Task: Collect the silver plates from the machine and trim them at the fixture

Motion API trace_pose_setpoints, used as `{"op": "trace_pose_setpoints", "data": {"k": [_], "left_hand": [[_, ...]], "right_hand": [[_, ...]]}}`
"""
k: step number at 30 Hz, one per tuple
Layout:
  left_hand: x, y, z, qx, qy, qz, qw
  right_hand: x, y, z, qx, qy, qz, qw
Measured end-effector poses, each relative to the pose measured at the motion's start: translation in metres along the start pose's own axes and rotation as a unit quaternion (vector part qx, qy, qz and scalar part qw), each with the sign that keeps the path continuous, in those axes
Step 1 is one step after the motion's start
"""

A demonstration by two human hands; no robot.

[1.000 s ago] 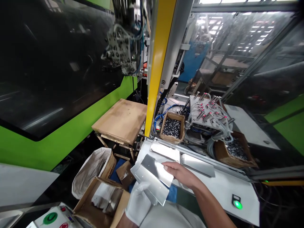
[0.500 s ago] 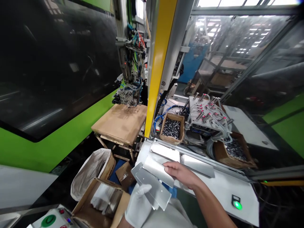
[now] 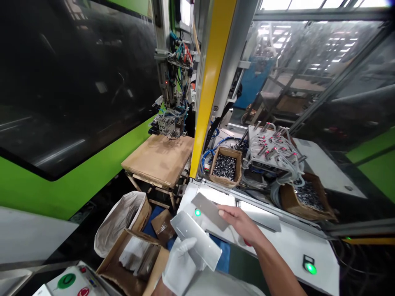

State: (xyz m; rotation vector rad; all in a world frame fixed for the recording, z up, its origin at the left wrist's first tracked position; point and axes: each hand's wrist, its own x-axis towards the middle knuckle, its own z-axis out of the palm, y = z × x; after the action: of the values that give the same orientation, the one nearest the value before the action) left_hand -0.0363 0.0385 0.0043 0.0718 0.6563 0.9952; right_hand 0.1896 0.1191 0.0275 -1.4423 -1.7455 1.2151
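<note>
Fingers (image 3: 224, 210) of the bare right hand (image 3: 243, 224) are pinched on the near edge of one metal plate (image 3: 210, 209), held up clear of the white bench (image 3: 290, 246) and apart from the others. Gloved left hand (image 3: 182, 267) is closed around the lower end of a small stack of plates (image 3: 196, 238), fanned up and to the left.

Progress, my read: one plate is peeled off the stack, not set down anywhere yet. Slot fixture (image 3: 243, 205) at the bench's far edge has plates lying in it; can't tell if any slot is free. Several plates are left in the left hand, so mid-batch at best.

Around it: green button (image 3: 197, 212) lit just under the lifted plate, second one (image 3: 310, 268) on the bench's right. Carton of wrapped parts (image 3: 135, 259) down left, lined bin (image 3: 121, 220) behind it. Machine head (image 3: 171, 123) sits low over the wooden table (image 3: 160, 158).
</note>
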Motion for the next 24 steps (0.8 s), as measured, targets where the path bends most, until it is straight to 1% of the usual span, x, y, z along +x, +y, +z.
{"op": "trace_pose_setpoints", "data": {"k": [2,4,5,7,9,11,13,14,15,16,17,19,20,21,22,23,24], "left_hand": [[-0.003,0.001,0.006,-0.006,0.008,0.005,1.0],[-0.004,0.002,0.012,-0.01,0.018,0.019,1.0],[-0.005,0.001,0.014,-0.011,0.024,0.027,0.999],[-0.005,0.0,0.017,-0.011,0.035,0.039,0.999],[-0.005,-0.001,0.017,-0.008,0.043,0.046,0.998],[-0.005,-0.002,0.016,-0.003,0.051,0.054,0.997],[-0.003,-0.003,0.015,0.001,0.058,0.064,0.996],[-0.001,-0.004,0.015,0.002,0.061,0.071,0.996],[0.002,-0.006,0.015,0.002,0.062,0.076,0.995],[0.004,-0.007,0.014,0.001,0.063,0.081,0.995],[0.006,-0.008,0.014,0.0,0.063,0.083,0.995],[0.009,-0.008,0.012,-0.002,0.066,0.081,0.994],[0.009,-0.008,0.011,-0.004,0.066,0.077,0.995],[0.008,-0.007,0.009,-0.007,0.063,0.07,0.996],[0.007,-0.005,0.008,-0.011,0.057,0.06,0.996],[0.005,-0.003,0.007,-0.016,0.049,0.048,0.997],[0.003,-0.001,0.006,-0.023,0.039,0.036,0.998]], "right_hand": [[0.005,0.012,-0.002,-0.101,0.092,-0.046,0.99],[0.013,0.028,-0.001,-0.197,0.152,-0.111,0.962],[0.017,0.037,0.001,-0.239,0.167,-0.143,0.946],[0.026,0.05,0.006,-0.301,0.169,-0.188,0.919],[0.031,0.055,0.01,-0.333,0.157,-0.207,0.906],[0.029,0.05,0.013,-0.329,0.167,-0.209,0.906],[0.02,0.037,0.017,-0.295,0.186,-0.194,0.917],[0.012,0.028,0.021,-0.273,0.182,-0.175,0.928],[0.004,0.019,0.025,-0.247,0.157,-0.145,0.945],[-0.004,0.01,0.029,-0.221,0.111,-0.106,0.963],[-0.012,0.002,0.034,-0.197,0.047,-0.063,0.977],[-0.022,-0.011,0.041,-0.157,-0.07,0.009,0.985],[-0.024,-0.016,0.042,-0.139,-0.107,0.025,0.984],[-0.023,-0.018,0.041,-0.122,-0.124,0.027,0.984],[-0.021,-0.018,0.037,-0.107,-0.122,0.019,0.987],[-0.017,-0.016,0.032,-0.096,-0.106,0.007,0.99],[-0.012,-0.013,0.026,-0.096,-0.078,-0.004,0.992]]}}
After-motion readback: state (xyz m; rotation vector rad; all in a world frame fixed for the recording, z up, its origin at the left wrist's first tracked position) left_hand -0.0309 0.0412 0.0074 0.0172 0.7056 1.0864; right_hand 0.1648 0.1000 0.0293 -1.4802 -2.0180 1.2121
